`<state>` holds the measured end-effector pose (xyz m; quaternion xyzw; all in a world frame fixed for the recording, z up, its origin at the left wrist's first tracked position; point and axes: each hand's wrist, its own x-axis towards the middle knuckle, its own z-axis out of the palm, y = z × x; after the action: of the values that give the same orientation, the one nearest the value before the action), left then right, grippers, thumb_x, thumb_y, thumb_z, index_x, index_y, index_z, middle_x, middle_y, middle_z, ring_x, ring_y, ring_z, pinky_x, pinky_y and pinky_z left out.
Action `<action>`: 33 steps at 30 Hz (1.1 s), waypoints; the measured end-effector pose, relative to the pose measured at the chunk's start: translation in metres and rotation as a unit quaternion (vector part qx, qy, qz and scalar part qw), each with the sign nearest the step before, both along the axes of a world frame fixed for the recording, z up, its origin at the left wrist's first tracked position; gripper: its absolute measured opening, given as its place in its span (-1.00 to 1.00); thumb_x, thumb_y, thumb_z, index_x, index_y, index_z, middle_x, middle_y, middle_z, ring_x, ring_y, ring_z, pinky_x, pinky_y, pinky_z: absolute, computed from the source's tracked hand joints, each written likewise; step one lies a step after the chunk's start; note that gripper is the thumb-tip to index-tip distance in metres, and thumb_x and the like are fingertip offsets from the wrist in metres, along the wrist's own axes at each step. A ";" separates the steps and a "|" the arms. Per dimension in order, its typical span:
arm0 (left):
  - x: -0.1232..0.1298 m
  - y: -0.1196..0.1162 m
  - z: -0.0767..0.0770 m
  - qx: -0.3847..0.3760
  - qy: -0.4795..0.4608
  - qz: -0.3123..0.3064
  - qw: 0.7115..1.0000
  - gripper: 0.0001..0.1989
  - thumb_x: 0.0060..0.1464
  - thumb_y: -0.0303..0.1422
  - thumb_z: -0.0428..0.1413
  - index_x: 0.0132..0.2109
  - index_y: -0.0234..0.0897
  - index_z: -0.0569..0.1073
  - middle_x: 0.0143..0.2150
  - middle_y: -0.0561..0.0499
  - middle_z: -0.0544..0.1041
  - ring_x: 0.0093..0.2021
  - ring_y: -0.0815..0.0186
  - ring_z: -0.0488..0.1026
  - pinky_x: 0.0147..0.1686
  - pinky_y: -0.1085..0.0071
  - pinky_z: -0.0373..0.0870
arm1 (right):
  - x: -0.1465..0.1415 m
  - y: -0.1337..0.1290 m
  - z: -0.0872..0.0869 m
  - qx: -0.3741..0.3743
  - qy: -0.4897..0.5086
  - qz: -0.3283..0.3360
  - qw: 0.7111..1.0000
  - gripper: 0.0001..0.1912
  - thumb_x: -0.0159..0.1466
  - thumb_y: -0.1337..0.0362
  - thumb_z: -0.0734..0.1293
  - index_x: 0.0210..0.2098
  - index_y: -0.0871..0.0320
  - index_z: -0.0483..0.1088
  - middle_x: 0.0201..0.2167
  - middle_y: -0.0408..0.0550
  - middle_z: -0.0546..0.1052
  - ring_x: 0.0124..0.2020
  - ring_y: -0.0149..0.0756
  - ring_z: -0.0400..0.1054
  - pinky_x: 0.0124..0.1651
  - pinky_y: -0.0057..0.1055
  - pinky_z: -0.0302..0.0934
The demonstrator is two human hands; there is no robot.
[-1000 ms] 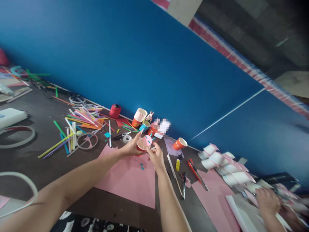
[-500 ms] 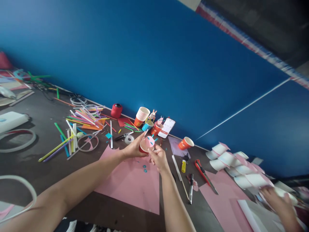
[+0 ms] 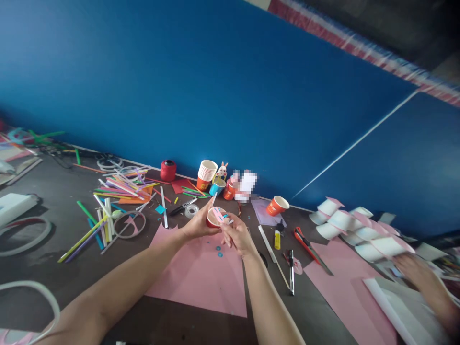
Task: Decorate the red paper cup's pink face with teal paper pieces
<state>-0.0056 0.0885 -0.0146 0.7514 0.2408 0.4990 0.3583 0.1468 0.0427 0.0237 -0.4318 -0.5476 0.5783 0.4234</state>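
My left hand (image 3: 196, 224) is wrapped round a red paper cup (image 3: 212, 223), its pale opening tilted toward me. In my right hand (image 3: 238, 237) the fingers pinch a small pink paper cut-out (image 3: 218, 214) with blue bits on it, turned nearly edge-on over the cup's mouth. Whether the cut-out touches the cup I cannot tell. Under both hands lies a pink paper sheet (image 3: 201, 282), with small blue paper scraps (image 3: 219, 251) on it.
Behind stand stacked cups (image 3: 207, 170), a blue cup (image 3: 217, 186) and another red cup (image 3: 278, 206). Coloured straws (image 3: 125, 186) lie left. A utility knife (image 3: 311, 249), a glue stick (image 3: 277, 239) and a pen (image 3: 291, 273) lie right. Another person's hand (image 3: 419, 273) is near white cups (image 3: 381, 247).
My right hand has turned the pink cut-out from facing me to nearly edge-on. My left hand keeps its hold on the cup. The view has shifted slightly.
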 end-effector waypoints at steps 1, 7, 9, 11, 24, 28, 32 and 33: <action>0.000 0.000 0.000 -0.003 0.003 0.001 1.000 0.02 -0.22 -0.32 0.23 0.25 -0.30 -0.25 -0.04 -0.15 0.39 -0.07 0.15 0.36 -0.04 0.19 0.27 | 0.000 0.000 0.000 -0.002 0.002 0.000 1.000 -0.63 0.11 0.16 0.29 -0.12 0.16 0.21 -0.86 -0.42 0.19 -0.86 -0.56 0.01 -0.61 -0.49 0.24; -0.003 0.003 -0.007 -0.016 0.043 0.045 0.998 0.01 -0.26 -0.29 0.24 0.25 -0.30 -0.17 0.09 -0.21 0.27 0.06 0.04 0.26 -0.01 0.13 0.24 | 0.001 0.006 0.004 -0.019 -0.025 0.012 0.999 -0.39 0.09 0.13 0.28 0.08 0.23 0.09 -0.88 -0.41 0.19 -0.88 -0.51 0.05 -0.66 -0.49 0.20; -0.003 0.003 -0.008 -0.014 0.049 0.047 0.998 0.02 -0.26 -0.27 0.24 0.25 -0.31 -0.19 0.09 -0.22 0.27 0.06 0.03 0.26 -0.01 0.12 0.25 | 0.001 0.006 0.008 -0.020 -0.044 0.021 0.999 -0.36 0.09 0.11 0.28 0.09 0.26 0.09 -0.88 -0.39 0.21 -0.87 -0.50 0.07 -0.66 -0.48 0.20; -0.003 0.003 -0.009 -0.010 0.049 0.046 0.998 0.03 -0.26 -0.26 0.24 0.26 -0.31 -0.21 0.08 -0.22 0.28 0.04 0.04 0.27 -0.02 0.12 0.26 | 0.001 0.006 0.011 -0.022 -0.059 0.028 0.998 -0.34 0.07 0.10 0.29 0.09 0.27 0.08 -0.87 -0.38 0.24 -0.86 -0.50 0.09 -0.63 -0.47 0.22; -0.003 0.002 -0.004 0.014 0.019 0.031 0.999 0.00 -0.24 -0.26 0.23 0.25 -0.33 -0.17 0.03 -0.21 0.32 -0.01 0.11 0.31 -0.02 0.17 0.26 | -0.001 -0.007 0.009 -0.018 -0.092 0.023 0.995 -0.46 0.08 0.13 0.28 -0.02 0.29 0.16 -0.87 -0.40 0.20 -0.86 -0.51 0.06 -0.61 -0.47 0.22; -0.003 0.002 -0.004 0.009 0.019 0.009 1.000 0.00 -0.21 -0.29 0.22 0.26 -0.33 -0.23 0.02 -0.22 0.34 -0.05 0.13 0.35 -0.05 0.20 0.28 | 0.000 -0.007 0.010 0.000 -0.122 0.048 0.991 -0.44 0.10 0.15 0.26 0.02 0.29 0.11 -0.84 -0.37 0.26 -0.84 -0.48 0.12 -0.60 -0.45 0.23; -0.003 0.004 -0.009 0.021 0.032 0.036 0.999 0.01 -0.22 -0.27 0.22 0.25 -0.34 -0.22 0.05 -0.23 0.30 0.00 0.09 0.31 -0.03 0.18 0.27 | 0.003 -0.008 0.012 0.016 -0.111 0.033 0.993 -0.41 0.11 0.17 0.25 0.07 0.30 0.07 -0.81 -0.35 0.30 -0.82 -0.48 0.13 -0.62 -0.48 0.20; -0.003 0.005 -0.010 0.026 0.039 0.045 0.998 0.02 -0.24 -0.25 0.23 0.25 -0.34 -0.20 0.07 -0.24 0.29 0.02 0.07 0.29 -0.02 0.17 0.25 | 0.005 -0.009 0.011 0.021 -0.097 0.016 0.995 -0.40 0.11 0.18 0.25 0.08 0.28 0.05 -0.80 -0.35 0.30 -0.81 -0.49 0.14 -0.61 -0.48 0.20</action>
<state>-0.0081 0.0932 -0.0246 0.7675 0.2751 0.4914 0.3063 0.1519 0.0333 0.0351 -0.4682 -0.6052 0.5287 0.3675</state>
